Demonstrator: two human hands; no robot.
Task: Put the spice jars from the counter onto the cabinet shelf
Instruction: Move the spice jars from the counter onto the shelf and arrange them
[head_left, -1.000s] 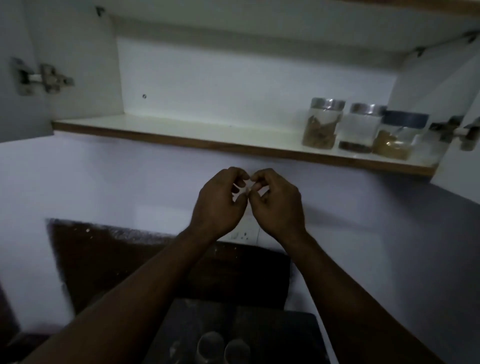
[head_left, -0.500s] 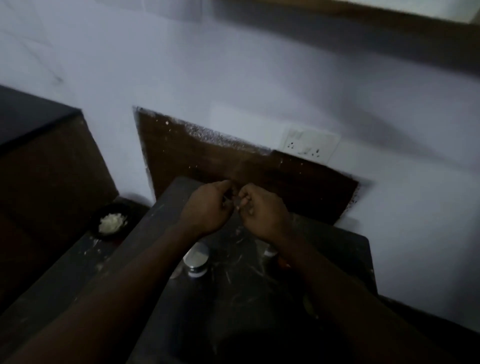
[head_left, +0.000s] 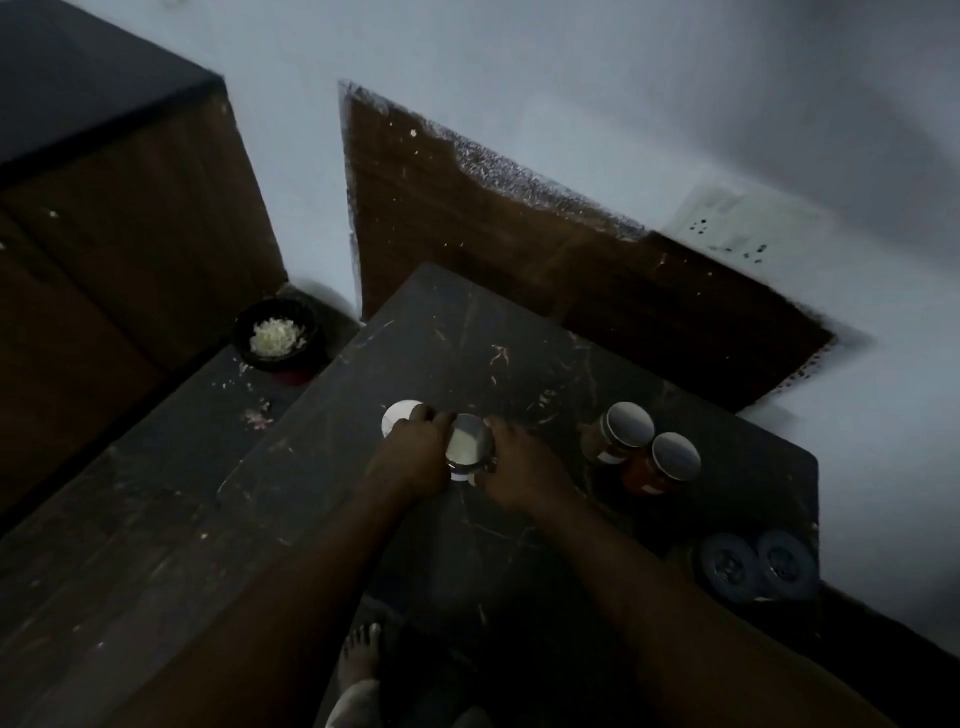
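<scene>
**Both hands on a jar, plenty left on the counter**

The left hand (head_left: 415, 457) and the right hand (head_left: 522, 470) close in from either side on the steel-lidded jar (head_left: 469, 444). Fingers are curled against its sides, so it looks like a two-handed hold. The jar stands upright on the dark counter (head_left: 519, 343) and, by the look of it, is not yet lifted.

Just behind the left hand's knuckles sits a pale-lidded jar (head_left: 399, 415), half hidden and waiting its turn. Out to the right, apart from the hands, a pair of red-filled jars (head_left: 630, 426) touch each other. Further right, at the counter's edge by the wall, stand two dark-lidded jars (head_left: 727, 566), side by side.

That makes six jars in sight down here, none of them on the cabinet shelf, which is out of view, so what it already holds cannot be told. My read: this is the pickup of one jar, with five more trips' worth to follow.

Off to the left, on a lower ledge, there is a dark bowl (head_left: 244, 332) with something pale in it.
</scene>
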